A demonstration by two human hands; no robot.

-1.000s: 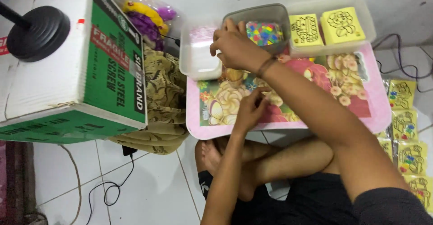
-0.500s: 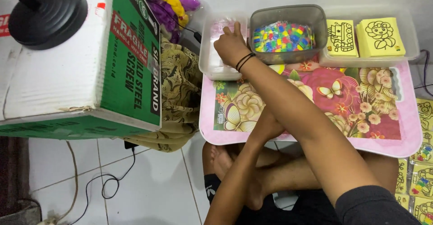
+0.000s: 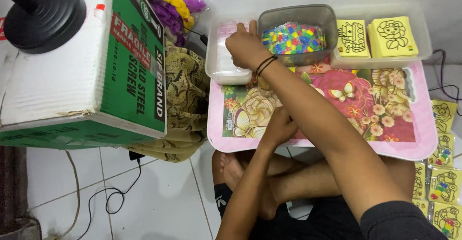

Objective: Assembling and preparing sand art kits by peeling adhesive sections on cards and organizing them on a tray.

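While right hand (image 3: 246, 46) fingers curl into the white tub (image 3: 219, 69), left hand (image 3: 279, 127) rests closed, empty, near the tray edge (image 3: 250, 146).

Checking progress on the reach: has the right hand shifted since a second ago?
Yes. The right hand has gone left, off the grey tub of coloured pieces and over the clear tray beside it.

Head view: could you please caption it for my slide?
Right hand reaches into clear plastic tray; left hand rests on pink floral table.
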